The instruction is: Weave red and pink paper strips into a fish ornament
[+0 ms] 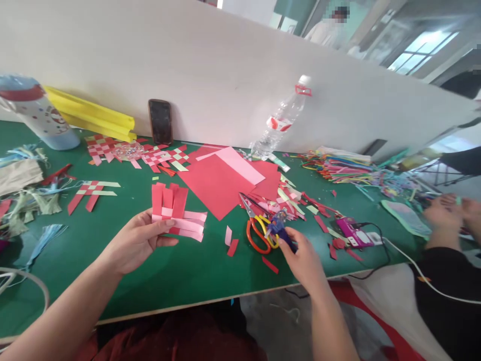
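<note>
My left hand (141,235) pinches a woven paper piece (167,213) of red and pink strips, raised over the green table. Loose strip ends point up and to the right. In my right hand (300,255) is a dark blue tool (280,228) shaped like a glue gun; its details are blurred. Beside it lie scissors (259,233) with orange and yellow handles, blades pointing away from me. Red paper sheets (214,185) with a pink strip (240,165) on top are behind them. Small paper scraps (233,245) lie between my hands.
Along the white partition (210,75) stand a tumbler (45,115), a phone (161,122) and a leaning plastic bottle (280,120). Woven pieces (92,188) and tassels (45,243) lie left. Coloured sticks (345,168), a purple box with cords (353,232) and another person's hands (447,215) are right.
</note>
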Demonstrator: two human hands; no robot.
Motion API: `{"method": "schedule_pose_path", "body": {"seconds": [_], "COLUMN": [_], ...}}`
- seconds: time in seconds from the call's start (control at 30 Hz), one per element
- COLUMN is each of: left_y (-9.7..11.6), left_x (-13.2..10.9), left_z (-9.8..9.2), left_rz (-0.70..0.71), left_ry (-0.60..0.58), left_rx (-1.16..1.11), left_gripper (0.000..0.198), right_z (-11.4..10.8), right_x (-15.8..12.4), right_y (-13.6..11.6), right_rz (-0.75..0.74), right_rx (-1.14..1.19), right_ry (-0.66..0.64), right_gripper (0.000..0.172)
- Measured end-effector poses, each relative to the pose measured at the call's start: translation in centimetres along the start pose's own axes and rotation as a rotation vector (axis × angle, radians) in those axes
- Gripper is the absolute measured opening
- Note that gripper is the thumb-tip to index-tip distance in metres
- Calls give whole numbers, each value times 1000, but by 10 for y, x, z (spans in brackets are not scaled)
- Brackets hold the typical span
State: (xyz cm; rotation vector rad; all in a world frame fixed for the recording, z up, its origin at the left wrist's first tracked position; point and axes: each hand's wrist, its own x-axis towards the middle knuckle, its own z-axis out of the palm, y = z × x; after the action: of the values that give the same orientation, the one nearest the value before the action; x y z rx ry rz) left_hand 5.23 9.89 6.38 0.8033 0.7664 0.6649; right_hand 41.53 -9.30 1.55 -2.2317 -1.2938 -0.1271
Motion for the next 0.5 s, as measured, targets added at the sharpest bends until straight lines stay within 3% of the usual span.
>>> {"method": "schedule_pose_path", "body": {"seconds": [0.27,0.5], "left_y": [-11,-18], "left_x": [20,20], "left_z": [-3,-9], "left_rz": [-86,-106], "left_ry": [29,76], "left_rx": [-76,-107], "left_gripper": [24,16], "right_z": [18,-15], "right_x": [-6,-1], "right_y": [7,36], "right_rz": [-84,-135], "right_rx": [-17,-90], "right_ry": [15,147], "right_gripper": [33,34]}}
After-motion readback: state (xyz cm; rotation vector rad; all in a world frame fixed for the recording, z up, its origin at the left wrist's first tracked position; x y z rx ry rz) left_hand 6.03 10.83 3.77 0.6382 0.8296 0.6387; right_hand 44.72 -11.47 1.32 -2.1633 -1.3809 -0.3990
